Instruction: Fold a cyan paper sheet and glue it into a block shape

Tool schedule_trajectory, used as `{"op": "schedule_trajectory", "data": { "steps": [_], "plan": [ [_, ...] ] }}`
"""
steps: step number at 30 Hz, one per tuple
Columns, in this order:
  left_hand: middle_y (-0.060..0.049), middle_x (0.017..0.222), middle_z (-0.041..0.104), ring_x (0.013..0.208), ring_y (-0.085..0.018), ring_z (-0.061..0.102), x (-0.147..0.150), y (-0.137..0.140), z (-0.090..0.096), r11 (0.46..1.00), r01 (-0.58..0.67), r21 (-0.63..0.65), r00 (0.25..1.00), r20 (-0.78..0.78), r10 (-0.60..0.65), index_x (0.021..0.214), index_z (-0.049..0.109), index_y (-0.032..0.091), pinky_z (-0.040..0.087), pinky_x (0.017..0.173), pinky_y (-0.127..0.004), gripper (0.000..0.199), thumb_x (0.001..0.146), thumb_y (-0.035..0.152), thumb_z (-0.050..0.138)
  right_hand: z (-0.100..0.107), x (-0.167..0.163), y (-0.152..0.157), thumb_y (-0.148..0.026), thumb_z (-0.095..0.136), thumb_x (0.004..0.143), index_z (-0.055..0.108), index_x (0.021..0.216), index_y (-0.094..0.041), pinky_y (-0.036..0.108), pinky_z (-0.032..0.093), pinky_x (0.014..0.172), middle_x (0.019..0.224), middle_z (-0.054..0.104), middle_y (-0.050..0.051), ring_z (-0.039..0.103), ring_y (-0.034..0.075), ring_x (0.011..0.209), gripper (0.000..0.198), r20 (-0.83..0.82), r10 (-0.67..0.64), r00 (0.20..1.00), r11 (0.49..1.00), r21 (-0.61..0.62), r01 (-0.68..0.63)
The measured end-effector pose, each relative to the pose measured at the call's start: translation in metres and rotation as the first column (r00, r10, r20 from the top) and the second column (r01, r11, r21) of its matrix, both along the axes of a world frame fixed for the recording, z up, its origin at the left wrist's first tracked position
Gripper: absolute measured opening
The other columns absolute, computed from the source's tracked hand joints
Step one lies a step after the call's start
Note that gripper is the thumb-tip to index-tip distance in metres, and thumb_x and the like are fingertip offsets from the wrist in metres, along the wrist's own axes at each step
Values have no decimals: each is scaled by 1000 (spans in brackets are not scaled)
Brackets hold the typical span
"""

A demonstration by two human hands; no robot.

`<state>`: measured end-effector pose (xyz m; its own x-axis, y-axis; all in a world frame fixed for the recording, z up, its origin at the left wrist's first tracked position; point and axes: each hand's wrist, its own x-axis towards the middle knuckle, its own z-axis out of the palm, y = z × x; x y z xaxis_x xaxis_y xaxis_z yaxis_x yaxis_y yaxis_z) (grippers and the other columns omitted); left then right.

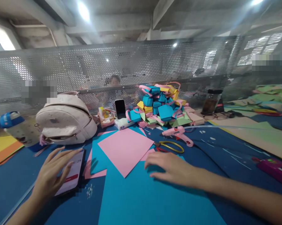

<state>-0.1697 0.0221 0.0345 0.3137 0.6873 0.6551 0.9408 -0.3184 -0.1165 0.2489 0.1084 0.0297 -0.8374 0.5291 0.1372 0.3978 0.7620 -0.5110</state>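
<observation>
Nearer the right hand [165, 165], the pink sheet [125, 148] lies at ten o'clock from its fingers — a diamond, one corner toward six. Those fingers curve loosely, unladen, over a blue sheet [155, 203]; the left hand [52, 173] spreads, gripping nothing, above the phone [72, 178].

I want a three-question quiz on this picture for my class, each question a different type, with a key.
1. Short answer: What lies under the left hand?
2. True or false: The pink hot glue gun lies beyond the right hand.
3. Fill in: Partly covering the blue sheets lies a ____ top sheet.

Key: 1. A smartphone; 2. True; 3. pink.
</observation>
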Motion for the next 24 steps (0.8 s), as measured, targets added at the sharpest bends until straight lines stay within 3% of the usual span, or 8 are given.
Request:
{"op": "schedule_trajectory", "data": {
  "steps": [2,4,7,11,13,18,24],
  "plan": [
    [-2,121,70,110,-25,64,17,0,4,1000,11,-20,999,-39,-12,124,58,27,37,108,-47,34,93,25,46,7,10,12,-30,76,78,62,108,-18,31,43,79,113,64,9,60,25,101,35,117,-143,983,987,93,133],
    [-3,126,67,112,-26,64,40,1,7,995,55,-85,994,-89,-62,127,57,27,38,107,-46,36,93,22,47,10,17,21,-36,80,72,60,102,-17,29,41,71,107,63,8,59,25,95,40,200,-207,958,975,127,185],
    [-1,130,65,115,-23,62,81,-1,7,973,159,-169,974,-134,-182,131,54,30,41,103,-41,37,95,26,48,10,21,31,-43,79,69,59,97,-17,28,38,67,98,62,6,58,24,91,43,275,-190,942,979,127,160],
    [-7,139,58,123,-26,57,135,-7,-3,894,300,-332,921,-143,-362,140,46,25,43,104,-45,44,96,19,44,11,16,37,-48,81,63,60,102,-18,28,38,67,95,63,5,59,25,89,53,346,-145,927,987,111,113],
    [-8,145,52,126,-30,54,154,-9,-9,870,281,-405,923,-136,-361,146,38,25,45,103,-50,53,94,21,49,13,14,36,-48,81,63,62,104,-18,28,38,65,96,64,6,60,27,90,54,385,-122,915,991,94,93],
    [-8,152,42,135,-30,44,162,-4,-17,816,295,-497,936,-21,-352,152,22,28,42,108,-52,71,89,17,54,22,21,26,-39,73,76,65,107,-20,27,39,67,103,67,5,62,26,95,38,397,-62,916,997,64,40],
    [-11,148,45,133,-28,47,146,-3,-7,833,270,-483,960,67,-273,152,16,28,45,106,-46,79,87,12,56,46,53,6,-35,65,84,68,87,-18,25,36,60,84,66,2,61,21,80,17,374,54,926,998,-12,-54]
  ]
}}
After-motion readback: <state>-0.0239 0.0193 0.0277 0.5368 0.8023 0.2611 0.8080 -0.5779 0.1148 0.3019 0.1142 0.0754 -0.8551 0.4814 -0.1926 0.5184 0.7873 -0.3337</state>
